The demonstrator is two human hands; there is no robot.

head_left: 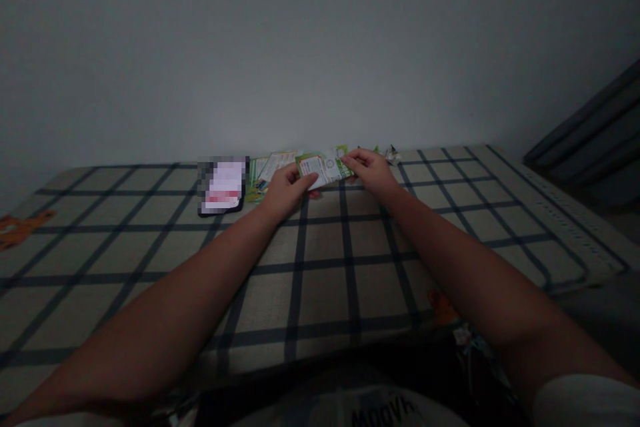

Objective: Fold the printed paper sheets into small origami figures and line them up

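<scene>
Between my two hands is a small white and green printed packet (325, 165), raised a little above the checked cloth. My left hand (289, 188) pinches its left end, thumb on top. At the other end, the thumb and fingers of my right hand (367, 167) close on the green corner. Other green and white printed packaging (273, 163) lies flat just behind my left hand. A crumpled silvery and green wrapper (390, 153) lies beyond my right hand, partly hidden by it.
A dark-edged phone (223, 185) with a blurred, lit screen lies left of the packaging. The checked cloth (175, 247) covers the surface up to a plain grey wall (320, 47). Dark folded fabric (590, 127) hangs at the far right.
</scene>
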